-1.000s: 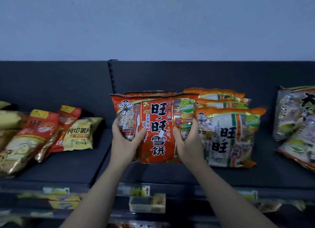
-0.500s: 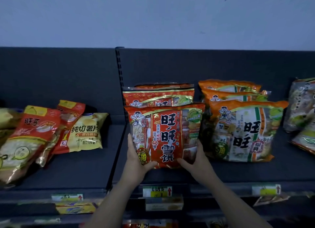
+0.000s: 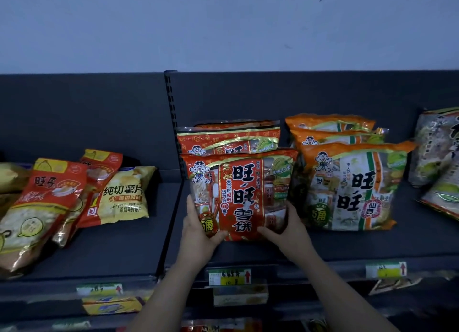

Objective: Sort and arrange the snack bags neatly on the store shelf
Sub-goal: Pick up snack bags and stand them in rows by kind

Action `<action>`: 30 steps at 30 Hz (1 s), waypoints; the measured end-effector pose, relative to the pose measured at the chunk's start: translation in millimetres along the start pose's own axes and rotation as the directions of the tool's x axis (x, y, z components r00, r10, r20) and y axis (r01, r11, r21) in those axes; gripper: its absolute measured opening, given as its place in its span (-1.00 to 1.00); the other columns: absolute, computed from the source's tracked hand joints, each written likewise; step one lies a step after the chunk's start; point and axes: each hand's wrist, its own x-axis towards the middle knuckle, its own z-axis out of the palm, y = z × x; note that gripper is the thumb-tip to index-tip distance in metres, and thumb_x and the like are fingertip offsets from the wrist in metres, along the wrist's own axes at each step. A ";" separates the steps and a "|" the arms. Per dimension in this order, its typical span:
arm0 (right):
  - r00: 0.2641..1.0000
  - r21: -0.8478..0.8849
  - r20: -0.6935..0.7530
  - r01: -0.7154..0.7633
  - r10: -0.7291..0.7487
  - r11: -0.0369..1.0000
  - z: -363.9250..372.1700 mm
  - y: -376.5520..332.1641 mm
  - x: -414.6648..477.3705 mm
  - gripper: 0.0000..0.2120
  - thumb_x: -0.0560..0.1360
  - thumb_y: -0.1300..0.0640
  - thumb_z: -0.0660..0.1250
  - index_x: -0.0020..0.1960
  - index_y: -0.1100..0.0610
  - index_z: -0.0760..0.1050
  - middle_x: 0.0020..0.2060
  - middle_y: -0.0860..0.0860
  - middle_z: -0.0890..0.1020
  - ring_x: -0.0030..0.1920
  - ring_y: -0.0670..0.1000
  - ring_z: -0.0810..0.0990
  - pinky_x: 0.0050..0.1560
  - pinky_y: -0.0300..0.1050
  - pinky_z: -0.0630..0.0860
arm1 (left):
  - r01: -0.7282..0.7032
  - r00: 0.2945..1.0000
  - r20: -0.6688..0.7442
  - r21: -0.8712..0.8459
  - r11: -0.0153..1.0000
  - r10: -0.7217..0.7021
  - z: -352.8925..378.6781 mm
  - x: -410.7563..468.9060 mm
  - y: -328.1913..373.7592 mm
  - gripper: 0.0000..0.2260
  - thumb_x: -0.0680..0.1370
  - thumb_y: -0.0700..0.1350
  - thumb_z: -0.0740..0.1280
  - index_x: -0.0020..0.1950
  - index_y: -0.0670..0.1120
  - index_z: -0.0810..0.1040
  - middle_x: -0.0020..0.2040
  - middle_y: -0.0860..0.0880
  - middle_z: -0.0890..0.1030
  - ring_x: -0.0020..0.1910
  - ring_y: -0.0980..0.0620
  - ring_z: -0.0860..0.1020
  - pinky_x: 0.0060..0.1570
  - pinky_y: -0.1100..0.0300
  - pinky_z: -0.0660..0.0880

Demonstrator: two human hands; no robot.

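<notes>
Lower now than a second ago, the red snack bag [image 3: 239, 195] stands on the dark shelf [image 3: 323, 244] with more red bags behind it showing above. From the left: the yellow chip bag [image 3: 125, 192] leans well apart, bare shelf between. I have my left hand [image 3: 198, 228] clasping the bag's lower left corner and my right hand [image 3: 288, 228] its lower right, just beside the orange bag [image 3: 352, 187]
</notes>
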 end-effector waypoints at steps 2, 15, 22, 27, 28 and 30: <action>1.000 -0.014 -0.008 0.029 -0.029 0.999 -5.3 -6.0 -6.5 -0.07 0.32 -0.15 0.55 0.53 -0.05 0.12 0.41 -0.09 0.41 0.32 -0.07 0.44 0.32 -0.03 0.43 | 0.003 0.999 -0.036 0.072 0.997 0.000 -5.6 -7.2 14.3 0.11 0.33 0.09 0.58 0.57 0.13 -0.20 0.47 -0.12 0.25 0.46 -0.09 0.22 0.40 -0.17 0.27; 0.965 -0.446 -0.174 0.101 -0.197 0.889 -88.2 -22.6 -26.9 -0.48 0.57 -0.04 0.31 0.48 0.08 0.33 0.46 -0.01 0.37 0.46 0.02 0.29 0.44 -0.06 0.23 | -0.411 0.836 -0.098 0.541 0.734 0.540 19.1 -27.1 96.3 -0.62 0.50 0.05 0.41 0.29 -0.03 0.57 0.25 0.03 0.59 0.34 -0.07 0.45 0.42 -0.18 0.22; 0.949 -0.507 -0.284 -0.024 -0.141 0.862 -155.8 20.4 -48.0 -0.57 0.57 -0.04 0.30 0.41 0.06 0.42 0.37 -0.02 0.47 0.38 0.01 0.40 0.47 -0.01 0.15 | -0.510 0.809 0.013 0.514 0.690 0.588 95.5 -31.4 140.0 -0.62 0.45 0.03 0.47 0.23 -0.06 0.61 0.16 -0.01 0.63 0.20 -0.07 0.55 0.27 -0.10 0.38; 0.919 -0.474 -0.385 -0.118 -0.085 0.873 -228.5 59.3 -59.6 -0.56 0.58 -0.05 0.28 0.42 0.06 0.42 0.37 -0.06 0.46 0.41 -0.01 0.36 0.52 0.01 0.09 | -0.581 0.778 0.080 0.468 0.666 0.623 171.7 -38.3 182.3 -0.62 0.46 0.02 0.47 0.23 -0.07 0.61 0.16 -0.04 0.64 0.17 -0.11 0.57 0.24 -0.15 0.44; 0.915 -0.455 -0.397 -0.130 -0.070 0.881 -243.3 66.9 -61.2 -0.53 0.58 -0.05 0.28 0.45 0.07 0.38 0.41 -0.05 0.43 0.43 -0.02 0.33 0.51 0.02 0.12 | -0.588 0.775 0.091 0.464 0.662 0.625 187.9 -39.9 191.2 -0.62 0.46 0.01 0.47 0.23 -0.08 0.61 0.16 -0.05 0.64 0.17 -0.11 0.58 0.23 -0.14 0.44; 0.910 -0.435 -0.411 -0.156 -0.042 0.887 -273.0 81.9 -63.5 -0.50 0.58 -0.05 0.29 0.46 0.08 0.36 0.41 -0.03 0.43 0.42 0.00 0.34 0.47 0.03 0.21 | -0.606 0.767 0.109 0.449 0.657 0.633 220.5 -43.8 210.8 -0.64 0.46 0.01 0.47 0.21 -0.09 0.61 0.13 -0.06 0.65 0.14 -0.12 0.59 0.20 -0.12 0.46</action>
